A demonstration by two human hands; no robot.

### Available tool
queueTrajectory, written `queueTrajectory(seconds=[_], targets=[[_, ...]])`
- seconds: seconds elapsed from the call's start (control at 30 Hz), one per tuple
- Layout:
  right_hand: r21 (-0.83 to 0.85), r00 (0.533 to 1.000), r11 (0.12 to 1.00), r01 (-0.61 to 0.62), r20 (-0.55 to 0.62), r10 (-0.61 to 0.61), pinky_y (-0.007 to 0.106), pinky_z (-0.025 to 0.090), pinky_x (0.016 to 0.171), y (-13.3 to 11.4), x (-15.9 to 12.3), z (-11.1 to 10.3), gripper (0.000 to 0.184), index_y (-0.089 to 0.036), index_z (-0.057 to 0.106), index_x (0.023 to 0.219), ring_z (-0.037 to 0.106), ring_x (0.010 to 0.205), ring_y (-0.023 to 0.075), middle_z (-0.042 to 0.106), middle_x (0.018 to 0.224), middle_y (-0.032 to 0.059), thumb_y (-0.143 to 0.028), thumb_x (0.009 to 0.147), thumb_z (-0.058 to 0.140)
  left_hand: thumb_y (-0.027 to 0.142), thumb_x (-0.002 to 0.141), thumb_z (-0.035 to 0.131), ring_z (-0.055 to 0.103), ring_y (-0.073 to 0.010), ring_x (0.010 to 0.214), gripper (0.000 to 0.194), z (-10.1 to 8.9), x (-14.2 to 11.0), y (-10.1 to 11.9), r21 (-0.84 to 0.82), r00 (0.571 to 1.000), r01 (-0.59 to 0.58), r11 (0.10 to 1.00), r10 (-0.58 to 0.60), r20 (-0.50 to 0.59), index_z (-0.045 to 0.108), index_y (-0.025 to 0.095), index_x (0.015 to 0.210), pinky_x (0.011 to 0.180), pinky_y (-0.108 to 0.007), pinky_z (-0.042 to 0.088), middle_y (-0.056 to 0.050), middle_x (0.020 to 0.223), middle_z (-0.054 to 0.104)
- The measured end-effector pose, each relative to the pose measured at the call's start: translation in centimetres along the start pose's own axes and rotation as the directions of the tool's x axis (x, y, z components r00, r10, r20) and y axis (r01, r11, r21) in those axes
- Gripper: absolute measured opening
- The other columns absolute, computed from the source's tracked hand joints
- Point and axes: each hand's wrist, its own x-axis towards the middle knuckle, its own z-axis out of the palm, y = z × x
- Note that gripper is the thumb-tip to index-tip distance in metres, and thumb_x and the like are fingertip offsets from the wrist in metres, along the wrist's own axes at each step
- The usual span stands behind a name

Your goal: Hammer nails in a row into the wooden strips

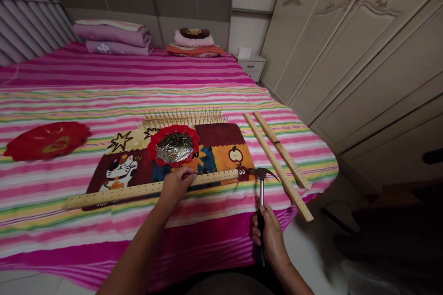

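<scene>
Two hands are at work over a bed [114, 76]. The left hand [178, 183] lies across a drilled wooden strip [214, 177], its fingers drawn in narrow; I cannot tell whether the tips meet or pinch a nail. The right hand [269, 230] is wrapped round the handle of a claw hammer [262, 190], whose head is ahead of that hand, just beyond the strip's right end.

The strip reaches out to both sides of the left hand, over a patterned mat [221, 133]. To the right of that hand, small upright points near the strip's end look like nails already set; to its left, the rows of dark holes look unfilled. I judge this strip barely begun, with most of its length left.

Just ahead of the left hand, a red scalloped bowl [152, 149] holds a large heap of loose nails [176, 147]. Farther ahead, beyond the bowl, wooden pieces bristling with nails [183, 119] seem to be the finished share. Ahead and to the right of the right hand, more wooden strips [279, 167] lie without visible nails, apparently untouched.
</scene>
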Motion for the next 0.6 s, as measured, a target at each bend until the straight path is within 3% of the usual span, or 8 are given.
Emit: queueTrajectory(seconds=[0.1, 0.17, 0.23, 0.37, 0.43, 0.6], targets=[[-0.136, 0.997, 0.989, 0.056, 0.058, -0.049, 0.014, 0.021, 0.028, -1.2, -1.4, 0.8, 0.047, -0.026, 0.05, 0.115, 0.031, 0.031, 0.0053, 0.046, 0.05, -0.0105, -0.051, 0.076, 0.059, 0.037, 0.064, 0.058, 0.058, -0.0155, 0.066, 0.019, 0.1, -0.1, -0.1, 0.015, 1.0, -0.025, 1.0, 0.025, -0.006, 0.065, 0.021, 0.072, 0.064, -0.026, 0.044, 0.0, 0.072, 0.067], [-0.292, 0.978, 0.945, 0.145, 0.184, -0.093, 0.016, 0.025, 0.031, -2.4, -2.4, 1.6, 0.047, -0.025, 0.052, 0.12, 0.034, 0.034, 0.0069, 0.047, 0.052, -0.0085, -0.049, 0.08, 0.054, 0.037, 0.064, 0.057, 0.058, -0.0158, 0.067, 0.019, 0.1, -0.1, -0.2, 0.015, 0.999, -0.031, 0.999, 0.032, -0.014, 0.065, 0.022, 0.072, 0.064, -0.026, 0.044, 0.001, 0.072, 0.067], [-0.427, 0.924, 0.856, 0.293, 0.357, -0.138, 0.019, 0.028, 0.037, -3.6, -2.9, 2.7, 0.044, -0.024, 0.054, 0.123, 0.037, 0.039, 0.0086, 0.046, 0.052, -0.0073, -0.045, 0.084, 0.051, 0.036, 0.064, 0.057, 0.058, -0.0156, 0.066, 0.017, 0.2, -0.2, -0.2, 0.022, 0.999, -0.032, 0.999, 0.032, -0.023, 0.065, 0.022, 0.071, 0.064, -0.025, 0.043, 0.001, 0.071, 0.067], [-0.511, 0.759, 0.624, 0.591, 0.616, -0.214, 0.023, 0.036, 0.048, -4.7, -2.8, 5.1, 0.04, -0.027, 0.053, 0.127, 0.043, 0.047, 0.0119, 0.048, 0.054, -0.0055, -0.035, 0.088, 0.047, 0.034, 0.065, 0.057, 0.055, -0.0136, 0.062, 0.013, 0.2, -0.3, -0.1, 0.078, 0.998, -0.053, 0.996, 0.055, -0.031, 0.062, 0.022, 0.065, 0.06, -0.023, 0.04, 0.003, 0.064, 0.062], [-0.516, 0.718, 0.56, 0.649, 0.657, -0.227, 0.025, 0.039, 0.052, -4.8, -2.6, 6.1, 0.039, -0.028, 0.054, 0.127, 0.049, 0.051, 0.0141, 0.057, 0.061, -0.0029, -0.032, 0.089, 0.045, 0.031, 0.066, 0.056, 0.053, -0.0128, 0.059, 0.012, 0.3, -0.3, -0.1, 0.113, 0.997, -0.066, 0.991, 0.07, -0.037, 0.059, 0.022, 0.06, 0.059, -0.022, 0.039, 0.003, 0.059, 0.058], [-0.549, 0.709, 0.498, 0.671, 0.672, -0.214, 0.024, 0.043, 0.055, -5.5, -2.5, 7.2, 0.041, -0.026, 0.052, 0.129, 0.055, 0.055, 0.0161, 0.063, 0.066, -0.0002, -0.031, 0.089, 0.044, 0.029, 0.067, 0.056, 0.055, -0.0133, 0.061, 0.01, 0.6, -0.3, -0.3, 0.068, 0.998, -0.055, 0.996, 0.058, -0.038, 0.061, 0.022, 0.063, 0.06, -0.022, 0.039, 0.003, 0.062, 0.06]])
